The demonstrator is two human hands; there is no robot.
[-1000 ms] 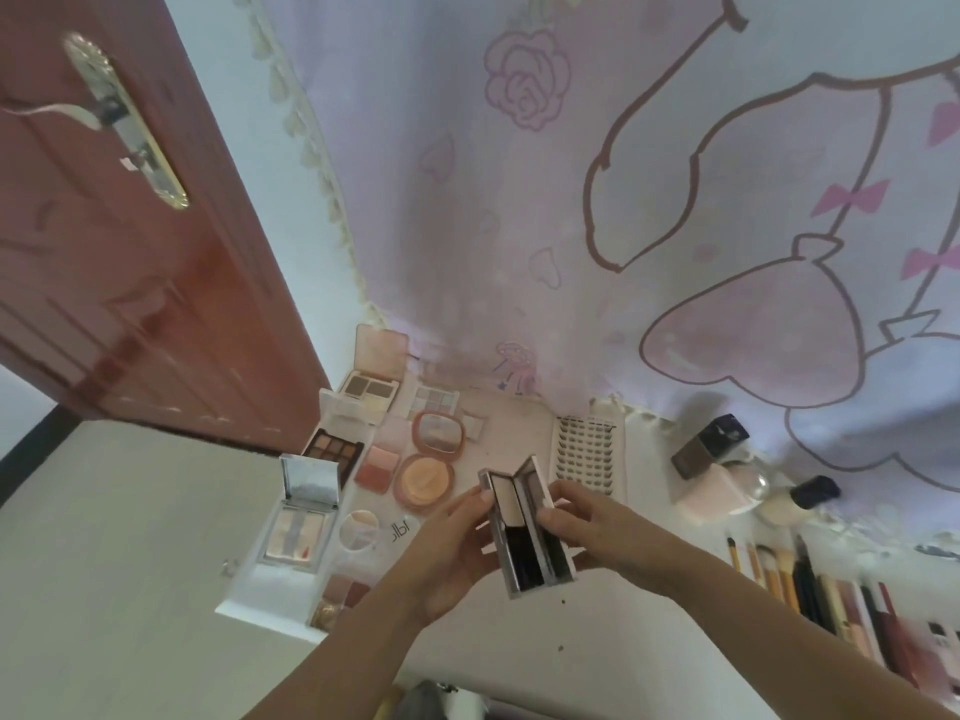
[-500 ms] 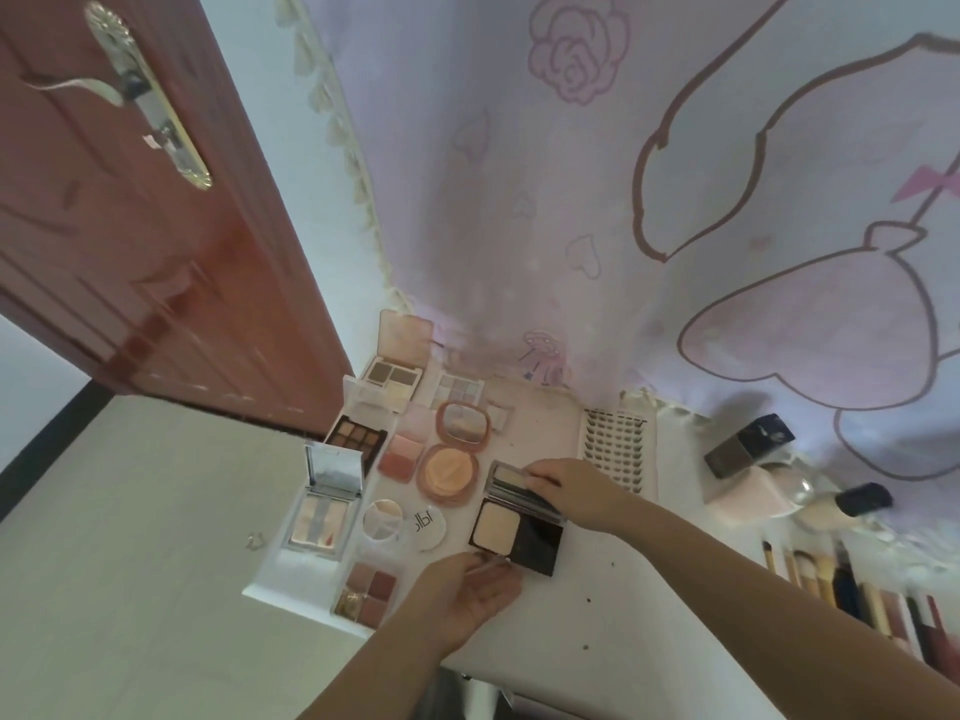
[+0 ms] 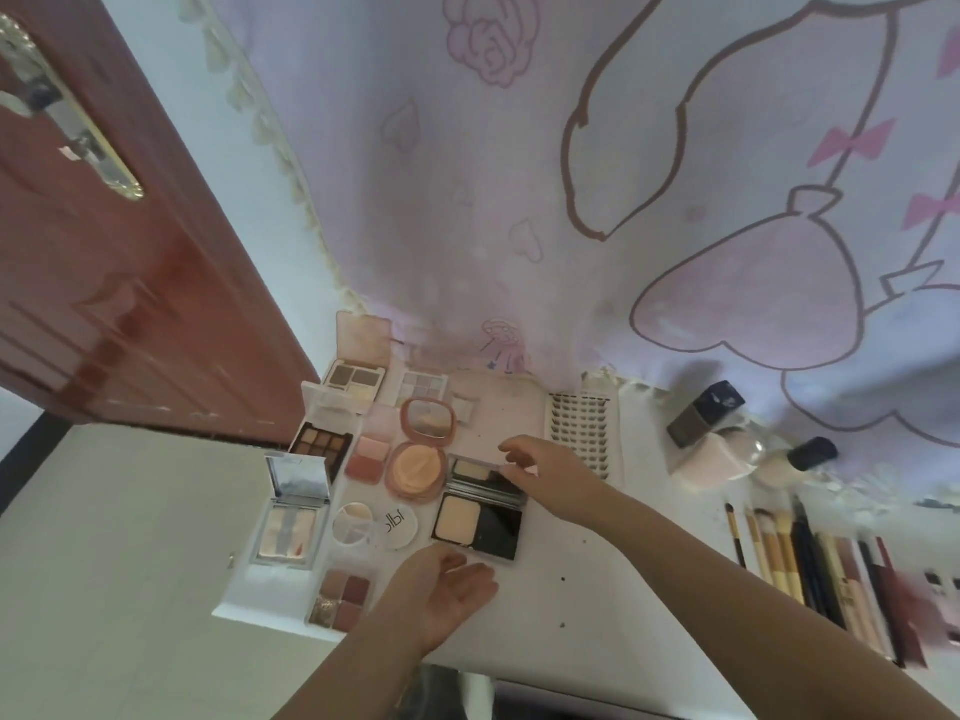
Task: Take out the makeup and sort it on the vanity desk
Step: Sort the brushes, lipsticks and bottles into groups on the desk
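Note:
A black powder compact point(image 3: 480, 522) lies open on the white vanity desk point(image 3: 597, 589), its mirror lid tilted back. My right hand point(image 3: 545, 467) hovers at the lid's far right corner with fingers spread, holding nothing. My left hand point(image 3: 447, 589) rests palm up just in front of the compact, fingers loose and empty. To the left lie several open palettes: a round peach blush point(image 3: 415, 467), a brown eyeshadow palette point(image 3: 322, 444), a silver highlighter palette point(image 3: 288, 530) and a four-pan shadow quad point(image 3: 340, 600).
A lash tray point(image 3: 582, 431) lies right of my right hand. Foundation bottles point(image 3: 704, 415) and a sponge stand at the back right. Several brushes and pencils point(image 3: 810, 558) line the right side. A red door point(image 3: 104, 283) stands left, beyond the desk's left edge point(image 3: 234, 579).
The compact, held up in both hands a second ago, now lies open on the desk. My left hand has drawn back palm up and my right hand has lifted off the lid.

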